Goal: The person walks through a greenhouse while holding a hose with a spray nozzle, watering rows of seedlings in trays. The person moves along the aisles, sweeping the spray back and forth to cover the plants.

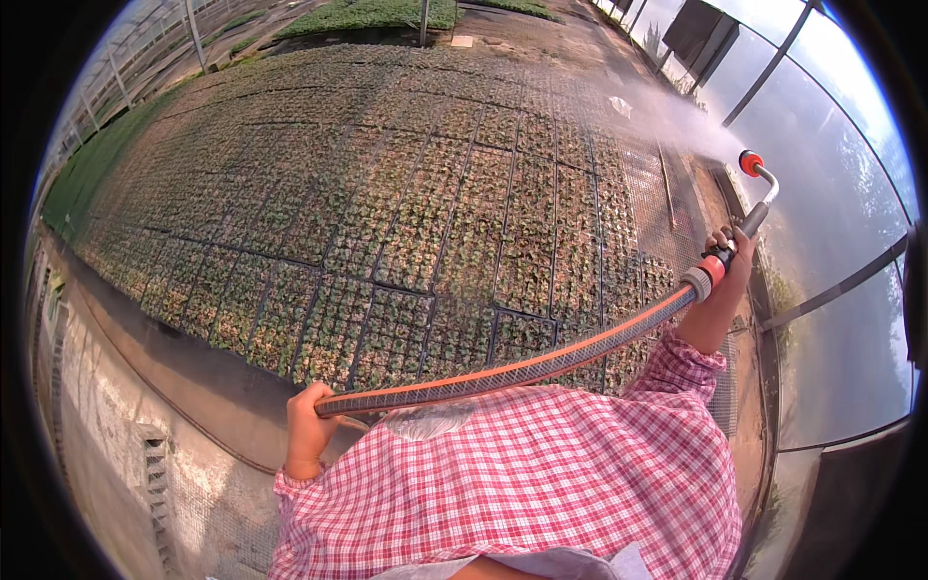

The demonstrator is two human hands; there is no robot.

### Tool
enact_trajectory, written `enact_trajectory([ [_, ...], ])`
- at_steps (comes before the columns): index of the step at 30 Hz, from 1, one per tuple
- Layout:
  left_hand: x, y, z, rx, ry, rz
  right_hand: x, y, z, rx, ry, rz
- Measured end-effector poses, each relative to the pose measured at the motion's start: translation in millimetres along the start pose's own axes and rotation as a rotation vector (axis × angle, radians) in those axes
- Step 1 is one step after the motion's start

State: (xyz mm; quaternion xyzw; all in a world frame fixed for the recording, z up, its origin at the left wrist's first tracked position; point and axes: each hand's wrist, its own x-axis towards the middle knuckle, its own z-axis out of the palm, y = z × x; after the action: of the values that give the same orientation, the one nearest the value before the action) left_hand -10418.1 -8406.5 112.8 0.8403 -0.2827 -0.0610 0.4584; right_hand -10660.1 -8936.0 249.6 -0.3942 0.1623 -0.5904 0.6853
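Observation:
My right hand (738, 254) grips the handle of a watering wand (755, 217), held out to the right. The wand's metal neck bends towards a round red and black spray head (751, 162). A fine spray of water (674, 123) fans out leftward from that head. From the red and grey coupling at the handle's base, a grey braided hose with orange stripes (507, 375) curves across my front. My left hand (310, 424) is closed around this hose near its lower left stretch. Beyond the hose, black trays of small green seedlings (406, 217) stand in close rows.
A concrete walkway (210, 500) with a thin hose lying along it runs at the left. Translucent plastic sheeting (834, 290) on metal bars walls off the right side. Metal posts (194, 35) rise at the back left, and denser green plants (362, 18) grow at the far end.

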Motion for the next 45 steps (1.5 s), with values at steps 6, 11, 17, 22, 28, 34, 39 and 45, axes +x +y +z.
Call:
enact_trajectory([
  [6,1,4,-2,0.009,0.012,0.048,-12,10,-6,0.180,0.017,-0.062],
  [11,-9,-4,-11,0.041,0.074,0.074,8,42,-16,0.440,-0.108,0.242],
  [17,-32,-21,-25,0.021,0.163,0.029,6,93,53,0.637,-0.299,0.564],
  [22,-57,-21,-37,-0.031,0.236,-0.092,10,136,115,0.737,-0.413,0.803],
  [28,-78,-21,-44,-0.097,0.313,-0.160,1,154,190,0.737,-0.618,0.850],
  [34,-87,-20,-46,-0.107,0.334,-0.158,-7,148,213,0.645,-0.758,0.764],
  [39,-83,-21,-42,-0.146,0.297,-0.179,4,133,187,0.481,-0.713,0.588],
  [45,-60,-24,-31,-0.091,0.206,-0.108,11,100,129,0.322,-0.443,0.441],
])
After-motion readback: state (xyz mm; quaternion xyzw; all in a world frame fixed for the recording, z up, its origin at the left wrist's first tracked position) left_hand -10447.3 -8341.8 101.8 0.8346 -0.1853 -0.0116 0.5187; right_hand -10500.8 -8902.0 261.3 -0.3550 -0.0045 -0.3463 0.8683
